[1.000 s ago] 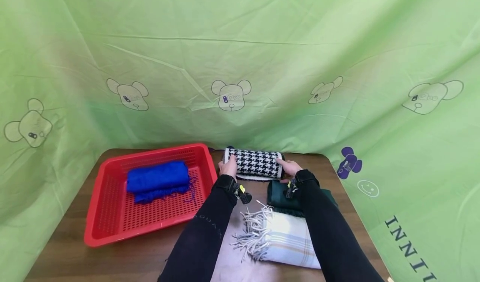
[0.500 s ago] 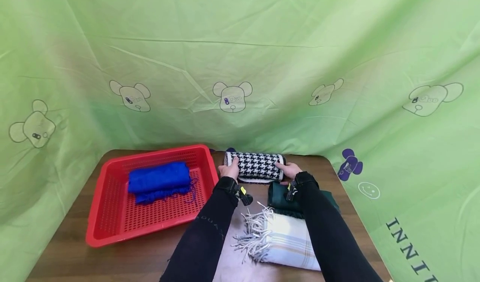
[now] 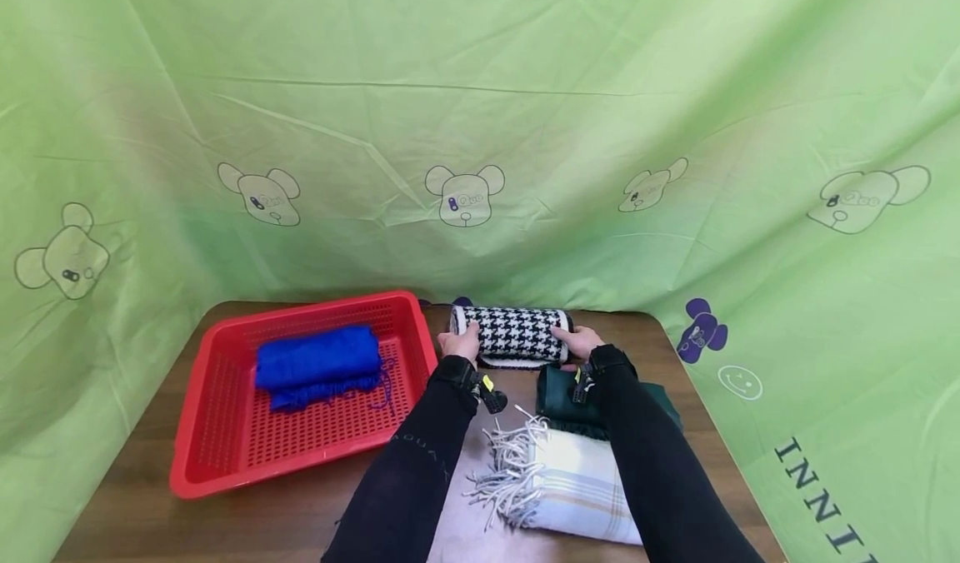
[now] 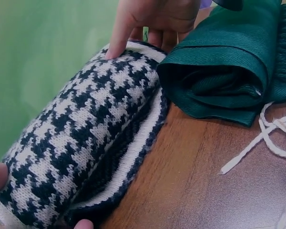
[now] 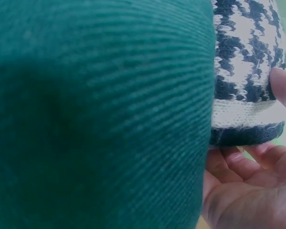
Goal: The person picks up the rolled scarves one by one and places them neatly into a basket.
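Note:
A rolled black-and-white houndstooth knit scarf (image 3: 517,332) lies at the back of the table, its loose edge along the near side. My left hand (image 3: 459,345) grips its left end, thumb on top. At the other end my right hand (image 3: 580,343) holds it with the thumb over the roll; in the right wrist view its fingers (image 5: 238,164) curl beneath the edge. A rolled dark green scarf (image 4: 214,67) lies just in front of the right end, partly covered by my right forearm. Nearer me sits a folded white scarf (image 3: 573,484) with pale stripes and long fringe.
On the left stands a red perforated basket (image 3: 225,475) with a folded blue fringed scarf (image 3: 318,359) inside. A green printed curtain (image 3: 465,105) hangs behind and around the wooden table (image 3: 307,496).
The rolled houndstooth scarf has shifted very slightly toward me with both hands still gripping its ends. The basket and other scarves stay in place.

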`<state>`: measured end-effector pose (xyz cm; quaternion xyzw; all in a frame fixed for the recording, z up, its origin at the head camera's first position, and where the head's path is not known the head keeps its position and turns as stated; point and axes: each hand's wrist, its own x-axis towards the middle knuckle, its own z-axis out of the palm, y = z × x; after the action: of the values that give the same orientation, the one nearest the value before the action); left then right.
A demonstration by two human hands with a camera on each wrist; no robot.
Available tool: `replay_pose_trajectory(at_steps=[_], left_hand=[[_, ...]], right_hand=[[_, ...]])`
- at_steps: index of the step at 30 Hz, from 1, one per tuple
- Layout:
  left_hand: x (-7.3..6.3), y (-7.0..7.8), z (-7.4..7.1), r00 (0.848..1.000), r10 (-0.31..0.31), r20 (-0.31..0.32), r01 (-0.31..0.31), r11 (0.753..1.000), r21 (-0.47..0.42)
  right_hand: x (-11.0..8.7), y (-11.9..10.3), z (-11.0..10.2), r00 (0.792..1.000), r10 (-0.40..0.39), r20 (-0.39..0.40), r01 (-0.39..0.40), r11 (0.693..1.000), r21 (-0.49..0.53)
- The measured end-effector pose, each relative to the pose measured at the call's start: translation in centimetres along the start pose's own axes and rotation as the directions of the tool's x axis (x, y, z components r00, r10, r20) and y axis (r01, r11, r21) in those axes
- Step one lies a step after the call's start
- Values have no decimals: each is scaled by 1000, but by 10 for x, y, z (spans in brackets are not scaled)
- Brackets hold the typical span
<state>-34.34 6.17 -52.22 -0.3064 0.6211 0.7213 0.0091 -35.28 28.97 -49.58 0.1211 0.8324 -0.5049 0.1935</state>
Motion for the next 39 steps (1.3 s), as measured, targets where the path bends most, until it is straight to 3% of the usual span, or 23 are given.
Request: replay_pose_trajectory(at_steps=[7,12,18,21,30,39], left_hand=[[20,-12,7,999,8,-46,-10,998,-58],[6,-3,7,999,-3,-39,-3,989,-150],[-15,14,2,998,4,64,3,995,-100],[-12,16,1,994,27,102,-19,997,-80],[-9,18,-1,994,30,106,-19,995,-103],[-15,27,-3,991,57,122,-42,991,-127]], right_hand=[[3,3,1,1000,-4,-25,4,1000,17],[2,3,3,1000,15,-18,-14,997,70],[-4,3,4,999,39,-7,-37,977,211],[0,5,1,1000,30,-2,-29,965,259],[5,7,-1,999,38,13,-40,925,379],[-2,6,-9,1000,5,6,-7,941,338]])
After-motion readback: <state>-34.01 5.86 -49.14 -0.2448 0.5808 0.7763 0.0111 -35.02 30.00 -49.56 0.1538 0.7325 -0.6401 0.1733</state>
